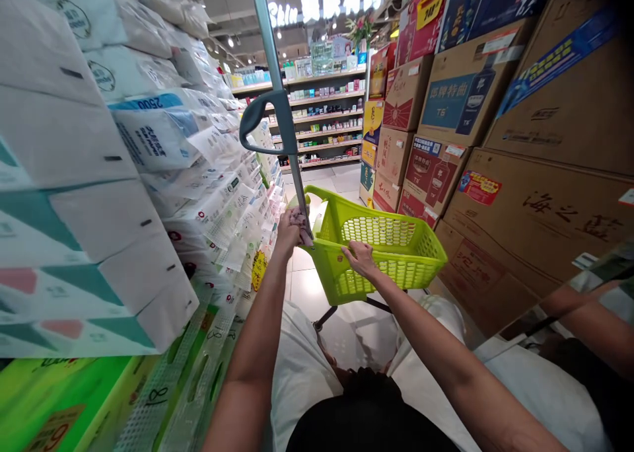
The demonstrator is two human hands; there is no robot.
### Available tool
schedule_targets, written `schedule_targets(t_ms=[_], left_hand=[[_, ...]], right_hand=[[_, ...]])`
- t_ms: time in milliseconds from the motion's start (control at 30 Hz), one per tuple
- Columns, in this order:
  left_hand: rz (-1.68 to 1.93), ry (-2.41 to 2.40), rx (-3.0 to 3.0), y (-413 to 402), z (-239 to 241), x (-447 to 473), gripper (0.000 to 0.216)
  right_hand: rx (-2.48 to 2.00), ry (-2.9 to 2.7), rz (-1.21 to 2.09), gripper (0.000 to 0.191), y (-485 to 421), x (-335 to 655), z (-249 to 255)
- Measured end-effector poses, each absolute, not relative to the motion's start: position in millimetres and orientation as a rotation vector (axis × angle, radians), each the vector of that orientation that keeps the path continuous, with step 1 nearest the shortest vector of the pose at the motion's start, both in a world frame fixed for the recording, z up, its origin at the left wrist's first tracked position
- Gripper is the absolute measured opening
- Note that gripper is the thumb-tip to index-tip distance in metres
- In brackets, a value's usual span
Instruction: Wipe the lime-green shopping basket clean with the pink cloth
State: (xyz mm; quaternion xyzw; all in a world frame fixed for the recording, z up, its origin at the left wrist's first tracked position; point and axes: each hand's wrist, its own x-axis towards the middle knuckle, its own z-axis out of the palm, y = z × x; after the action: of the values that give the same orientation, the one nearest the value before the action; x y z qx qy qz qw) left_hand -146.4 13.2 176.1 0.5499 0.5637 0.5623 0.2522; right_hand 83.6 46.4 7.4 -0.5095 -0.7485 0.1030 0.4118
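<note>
In front of my legs stands a lime-green rolling shopping basket (pixel 341 273) with perforated sides, and no goods show inside it. Its tall grey pull handle (pixel 283 121) rises at the basket's left end, with a dark loop grip. My left hand (pixel 287 228) is closed around a crumpled pinkish patterned cloth (pixel 300 222), pressed against the foot of the handle at the basket's corner. Over the basket's near rim curl the fingers of my right hand (pixel 361 257), gripping the edge; the underside of that grip is hidden.
Stacked tissue packs (pixel 153 138) line the left side closely, above green-wrapped packs (pixel 64 392). Tall cardboard cartons (pixel 545 221) wall the right side. Pale floor tiles (pixel 303 287) run towards shelves of small goods (pixel 324 112) at the back. A reflective panel is at lower right.
</note>
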Motion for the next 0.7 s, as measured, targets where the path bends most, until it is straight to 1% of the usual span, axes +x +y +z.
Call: schedule_targets(t_ms=[100, 233, 300, 400, 467, 500, 633, 700], left_hand=[[1.306, 1.232, 1.456, 23.9, 175.4, -159.9, 0.046], [1.079, 1.132, 1.595, 26.8, 173.2, -164.4, 0.038], [1.064, 1.09, 1.557, 28.8, 176.5, -160.7, 0.04], [1.206, 0.992, 1.386, 32.8, 184.2, -154.2, 0.052], [1.239, 1.001, 1.324, 34.6, 188.5, -150.9, 0.053], [1.189, 1.041, 1.343, 34.8, 190.3, -149.4, 0.051], [0.748, 1.261, 1.669, 30.2, 197.4, -141.5, 0.034], [0.61, 1.362, 1.901, 23.4, 201.3, -138.6, 0.026]], right_hand=[[-1.27, -1.897, 0.241, 0.043, 46.6, 90.4, 4.4], [-1.289, -1.948, 0.195, 0.037, 47.1, 102.7, 5.8], [-1.298, -1.97, 0.167, 0.034, 47.8, 107.9, 7.1], [-1.304, -1.981, 0.154, 0.032, 50.1, 114.9, 8.4], [-1.307, -1.986, 0.155, 0.032, 52.0, 119.9, 9.0], [-1.308, -1.992, 0.156, 0.032, 52.7, 122.6, 9.4], [-1.292, -2.021, 0.192, 0.034, 53.4, 134.3, 11.7], [-1.286, -2.018, 0.215, 0.037, 52.9, 139.7, 13.1]])
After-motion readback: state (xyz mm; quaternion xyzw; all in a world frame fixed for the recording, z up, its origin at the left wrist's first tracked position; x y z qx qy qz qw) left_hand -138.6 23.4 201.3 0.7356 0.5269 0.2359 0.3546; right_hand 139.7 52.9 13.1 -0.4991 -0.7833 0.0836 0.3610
